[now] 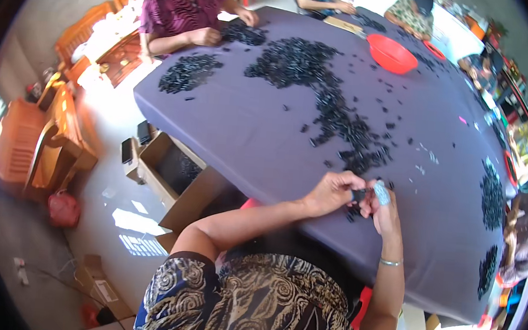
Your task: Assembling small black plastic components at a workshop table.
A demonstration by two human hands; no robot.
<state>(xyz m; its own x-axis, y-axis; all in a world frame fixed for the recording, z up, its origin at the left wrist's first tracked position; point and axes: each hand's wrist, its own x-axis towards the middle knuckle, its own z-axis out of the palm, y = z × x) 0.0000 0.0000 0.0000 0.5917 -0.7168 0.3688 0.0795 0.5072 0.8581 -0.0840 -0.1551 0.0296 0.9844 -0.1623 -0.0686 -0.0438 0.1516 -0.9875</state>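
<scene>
Over the near part of the grey-covered table, my left hand [331, 194] and my right hand [384, 213] meet with bent, closed fingers. A small black piece [358, 195] shows between the fingertips of both. A pale blue patterned wrap [382, 193] covers one digit of my right hand, and a bracelet [391, 262] circles that wrist. A few black pieces lie just under my fingers. Beyond my hands, a loose trail of small black pieces [342, 118] runs back to a large heap [294, 60]. Their exact kind is too small to make out.
The grey tablecloth [241, 138] reaches a curved near edge. A red basin [390, 53] stands at the back. More black heaps lie left [187, 73] and right [492, 195]. Several people sit around the table, one in a purple shirt [180, 9]. A cardboard box [170, 170] is below, left.
</scene>
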